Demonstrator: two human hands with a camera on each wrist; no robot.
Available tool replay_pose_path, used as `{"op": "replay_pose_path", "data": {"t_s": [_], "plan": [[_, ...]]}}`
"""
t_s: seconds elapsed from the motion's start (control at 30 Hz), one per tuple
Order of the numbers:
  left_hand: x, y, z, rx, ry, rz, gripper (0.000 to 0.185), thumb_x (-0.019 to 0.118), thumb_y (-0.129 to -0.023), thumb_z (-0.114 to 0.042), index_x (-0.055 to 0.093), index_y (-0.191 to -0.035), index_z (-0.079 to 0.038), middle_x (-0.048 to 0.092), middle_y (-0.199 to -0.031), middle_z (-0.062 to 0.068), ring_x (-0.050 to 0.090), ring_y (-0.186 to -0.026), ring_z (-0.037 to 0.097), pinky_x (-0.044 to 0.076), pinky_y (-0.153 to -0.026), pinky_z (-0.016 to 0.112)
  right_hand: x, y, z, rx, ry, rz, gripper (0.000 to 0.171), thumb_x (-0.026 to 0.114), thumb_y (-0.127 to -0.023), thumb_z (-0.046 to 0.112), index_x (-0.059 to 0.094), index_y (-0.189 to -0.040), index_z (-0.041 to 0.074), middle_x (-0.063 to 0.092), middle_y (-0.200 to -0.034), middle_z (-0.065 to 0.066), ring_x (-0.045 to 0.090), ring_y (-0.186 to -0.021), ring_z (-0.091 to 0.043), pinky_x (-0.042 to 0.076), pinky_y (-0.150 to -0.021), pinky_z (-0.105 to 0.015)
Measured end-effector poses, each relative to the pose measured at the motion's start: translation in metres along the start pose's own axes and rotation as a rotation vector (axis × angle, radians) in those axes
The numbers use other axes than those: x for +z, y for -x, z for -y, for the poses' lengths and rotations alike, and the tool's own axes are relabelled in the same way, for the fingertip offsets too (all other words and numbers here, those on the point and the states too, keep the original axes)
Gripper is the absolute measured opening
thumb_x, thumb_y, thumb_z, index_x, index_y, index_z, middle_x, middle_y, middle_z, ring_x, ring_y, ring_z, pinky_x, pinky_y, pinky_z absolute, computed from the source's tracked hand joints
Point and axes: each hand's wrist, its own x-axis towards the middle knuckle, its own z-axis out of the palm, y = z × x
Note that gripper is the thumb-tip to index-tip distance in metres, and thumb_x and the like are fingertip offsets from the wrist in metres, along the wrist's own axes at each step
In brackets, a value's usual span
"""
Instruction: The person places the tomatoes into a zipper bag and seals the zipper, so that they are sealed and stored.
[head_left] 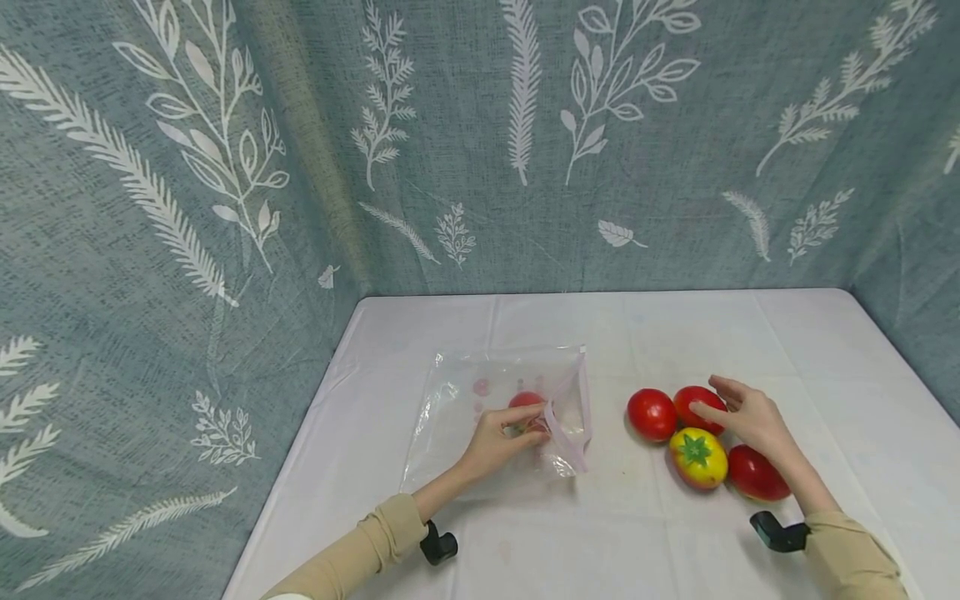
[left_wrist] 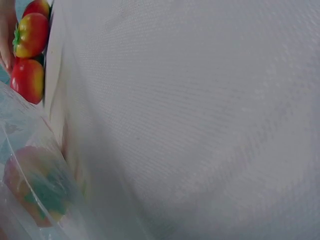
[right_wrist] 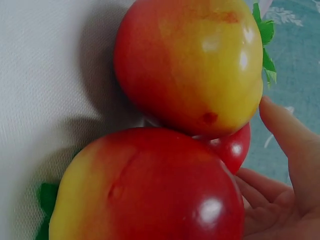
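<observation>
Bag (head_left: 495,400): clear plastic, one red tomato (head_left: 527,401) inside; my left grip (head_left: 501,435) pinches its mouth. My right grip (head_left: 750,414), fingers relaxed, rests on a glossy red tomato (head_left: 693,402).

We see open bench (head_left: 750,333) behind the tomatoes (head_left: 693,433); the clear bag (head_left: 487,400) blocks the left side.

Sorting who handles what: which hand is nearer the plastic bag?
Left. The left hand grips the plastic bag at its opening; the right hand is off to its right, over the tomatoes.
</observation>
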Motion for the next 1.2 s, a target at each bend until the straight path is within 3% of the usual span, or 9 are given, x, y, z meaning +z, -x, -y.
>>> {"op": "replay_pose_path", "data": {"t_s": [0.2, 0.43, 1.2], "plan": [[0.0, 0.0005, 0.0007, 0.002, -0.004, 0.001, 0.04, 0.074, -0.075, 0.002, 0.065, -0.114, 0.007, 0.071, -0.099, 0.021, 0.059, -0.076, 0.004, 0.057, -0.072, 0.034, 0.0013, -0.0005, -0.0022, 0.008, 0.042, 0.029, 0.089, 0.062, -0.086, 0.052, 0.029, -0.144, -0.007, 0.035, -0.142, -0.035, 0.038, -0.125, -0.051, 0.042, -0.094, -0.066], [-0.0002, 0.0011, 0.0013, -0.011, 0.011, 0.006, 0.039, 0.074, -0.076, 0.002, 0.065, -0.114, 0.007, 0.071, -0.1, 0.021, 0.059, -0.077, 0.001, 0.054, -0.072, 0.022, 0.0028, -0.0004, -0.0046, 0.001, 0.071, 0.045, 0.088, 0.063, -0.086, 0.051, 0.03, -0.143, -0.008, 0.039, -0.139, -0.036, 0.042, -0.121, -0.051, 0.044, -0.091, -0.066], [-0.0009, 0.0013, 0.0009, -0.002, 0.023, 0.014, 0.039, 0.073, -0.076, 0.002, 0.064, -0.114, 0.007, 0.071, -0.101, 0.021, 0.059, -0.079, 0.004, 0.054, -0.071, 0.022, 0.0012, 0.0022, -0.0043, 0.019, 0.057, 0.01, 0.088, 0.062, -0.086, 0.052, 0.029, -0.144, -0.006, 0.039, -0.139, -0.035, 0.04, -0.121, -0.051, 0.044, -0.09, -0.067]]}}
